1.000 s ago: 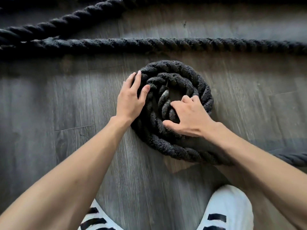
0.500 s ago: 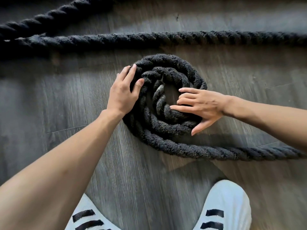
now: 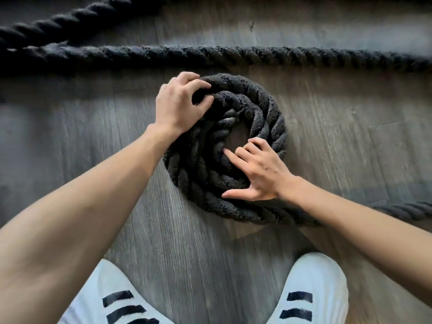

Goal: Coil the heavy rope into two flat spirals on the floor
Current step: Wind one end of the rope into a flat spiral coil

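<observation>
A thick black rope coil (image 3: 268, 118) of about three turns lies flat on the grey wood floor (image 3: 70, 136), with a small gap at its centre. My left hand (image 3: 180, 106) grips the outer turn at the coil's upper left, fingers curled over it. My right hand (image 3: 259, 171) sits on the lower right, with the index tip on an inner turn, the other fingers bent at the centre gap and the thumb stretched along a turn nearer me. The rope's tail (image 3: 409, 210) leaves the coil to the right, partly hidden by my right forearm.
A straight length of the same rope (image 3: 233, 56) runs across the floor just beyond the coil. Another length (image 3: 70, 19) slants off at the upper left. My two white shoes with black stripes (image 3: 112, 298) (image 3: 313, 288) stand close below the coil.
My left hand slid up the coil's left side and curled its fingers over the outer turn. My right hand swung from the right side to the lower right, fingers now bent.
</observation>
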